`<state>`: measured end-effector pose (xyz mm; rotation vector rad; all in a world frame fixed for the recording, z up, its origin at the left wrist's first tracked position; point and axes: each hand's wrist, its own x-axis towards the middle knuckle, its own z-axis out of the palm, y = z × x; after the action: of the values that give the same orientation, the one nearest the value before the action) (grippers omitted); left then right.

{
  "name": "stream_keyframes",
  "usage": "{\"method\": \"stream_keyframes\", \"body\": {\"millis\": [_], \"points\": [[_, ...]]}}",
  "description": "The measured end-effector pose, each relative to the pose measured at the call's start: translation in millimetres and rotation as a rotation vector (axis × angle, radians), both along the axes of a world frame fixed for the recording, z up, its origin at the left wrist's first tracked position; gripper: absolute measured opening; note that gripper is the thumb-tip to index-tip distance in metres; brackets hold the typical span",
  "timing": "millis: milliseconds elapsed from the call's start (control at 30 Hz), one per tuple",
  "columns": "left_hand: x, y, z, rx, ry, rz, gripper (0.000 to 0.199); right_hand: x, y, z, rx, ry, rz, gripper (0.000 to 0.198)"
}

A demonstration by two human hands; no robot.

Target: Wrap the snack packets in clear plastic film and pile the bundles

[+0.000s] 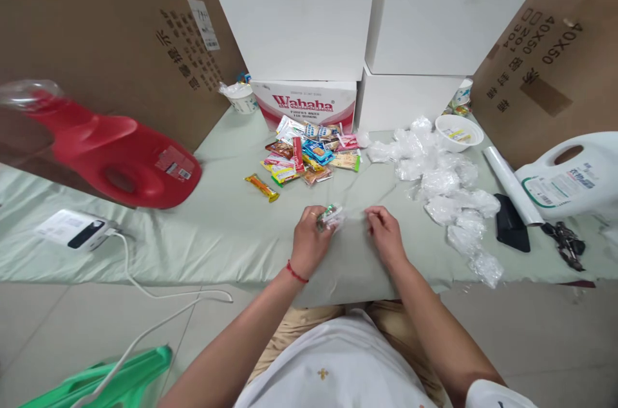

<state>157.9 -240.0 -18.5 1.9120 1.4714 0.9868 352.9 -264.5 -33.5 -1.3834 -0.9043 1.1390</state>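
My left hand (pixel 309 231), a red string on its wrist, is closed around a small green-and-white snack packet (pixel 330 215) wrapped in clear plastic film. Faint film (pixel 355 213) stretches from the packet toward my right hand (pixel 385 232), whose fingers are pinched together on its edge. Beyond my left hand lies a heap of colourful packaged snacks (pixel 309 154). A yellow-orange snack bar (pixel 261 188) rests apart from that heap, on its near left side. To the right of my right hand, several film-wrapped bundles (pixel 439 183) form a crumpled pile.
A white bowl (pixel 476 131) with packets stands at the back right. Near it lie a film roll (pixel 512 186), a black flat object (pixel 512 222) and a white jug (pixel 570 170). A red jug (pixel 130 157) and a white cabled device (pixel 74 230) are left. Boxes (pixel 304 102) line the back.
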Motion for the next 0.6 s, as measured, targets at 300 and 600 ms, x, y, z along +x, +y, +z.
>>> {"method": "stream_keyframes", "body": {"millis": [300,600], "points": [[33.1,-32.7,-5.9,0.585,0.283,-0.588,0.038,0.2,-48.3,15.1,-0.260,0.460,0.138,0.055],[-10.7,-40.6,-7.8,0.448,0.269,-0.640,0.044,85.1,-45.3,30.7,-0.067,0.059,-0.115,0.048]]}}
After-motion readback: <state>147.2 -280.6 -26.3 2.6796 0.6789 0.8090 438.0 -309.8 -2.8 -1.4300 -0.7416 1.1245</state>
